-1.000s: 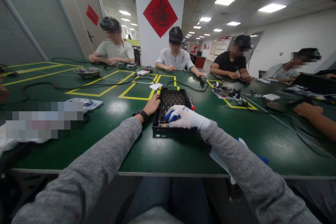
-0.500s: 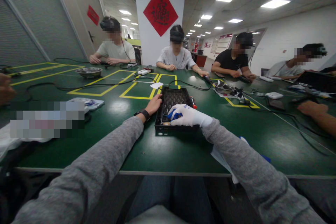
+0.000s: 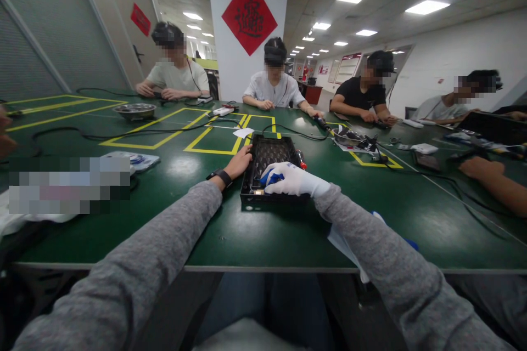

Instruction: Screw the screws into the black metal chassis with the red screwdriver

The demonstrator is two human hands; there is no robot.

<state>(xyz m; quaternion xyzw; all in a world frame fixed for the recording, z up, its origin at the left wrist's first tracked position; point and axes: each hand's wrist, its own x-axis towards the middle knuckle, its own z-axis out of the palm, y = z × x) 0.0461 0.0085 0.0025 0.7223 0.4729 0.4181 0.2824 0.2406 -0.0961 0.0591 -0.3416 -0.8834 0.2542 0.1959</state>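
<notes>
A shallow black plastic case (image 3: 267,199) with a patterned, bumpy inside lies in front of me on the green table. My bare left hand (image 3: 239,162), a dark band at its wrist, holds the case by its left side wall. My right hand (image 3: 290,178) wears a white glove with blue fingertips. It reaches into the near part of the case with its fingers curled down and closed. Whatever lies under those fingers is hidden. Beside them, at the near wall, shows a small pale-gold part (image 3: 259,192).
A red-and-black tool (image 3: 302,161) lies against the case's right side. Metal bowls (image 3: 135,111) and black cables cross the table with yellow tape outlines. White packs (image 3: 135,160) lie at left, a blue-and-white glove (image 3: 376,219) by my right forearm. Several people sit around the table.
The whole view has shifted slightly, so everything appears a little further left. Both hands keep their places on the case, and the right fingers have barely moved.
</notes>
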